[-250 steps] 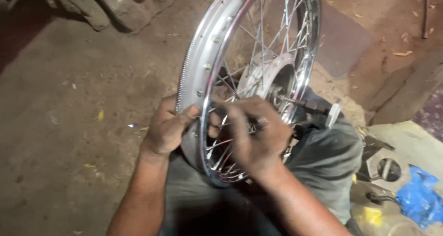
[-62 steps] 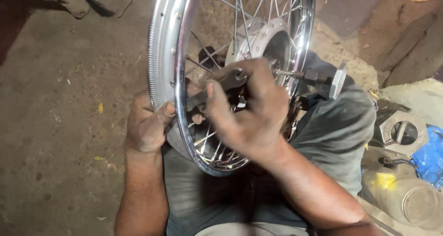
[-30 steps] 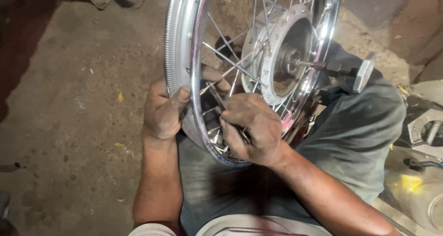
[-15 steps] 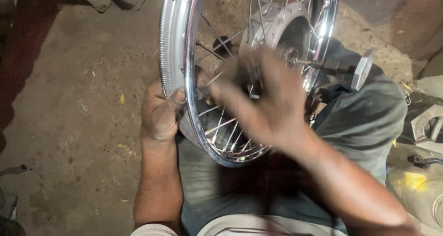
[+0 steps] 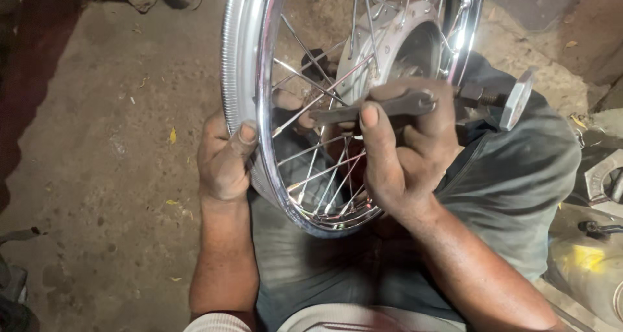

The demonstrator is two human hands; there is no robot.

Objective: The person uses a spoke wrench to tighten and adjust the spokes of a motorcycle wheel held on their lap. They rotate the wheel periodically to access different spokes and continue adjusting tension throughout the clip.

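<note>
A chrome spoked wheel rim (image 5: 241, 66) stands upright on my lap, with a metal hub (image 5: 389, 40) at its centre and an axle bolt (image 5: 500, 98) sticking out to the right. My left hand (image 5: 224, 160) grips the rim's lower left edge, thumb over the chrome. My right hand (image 5: 405, 154) is closed around a flat metal spoke wrench (image 5: 376, 108), held level in front of the spokes (image 5: 318, 170), its tip pointing left toward them.
My legs in dark grey trousers (image 5: 519, 183) lie under the wheel. Bare dirt floor (image 5: 110, 157) spreads to the left. A metal bracket (image 5: 603, 179) and a pale plastic container with a yellow patch (image 5: 587, 267) lie at the right edge.
My right hand has lifted from the lower spokes up to hub height with the wrench. The left hand keeps its hold on the rim.
</note>
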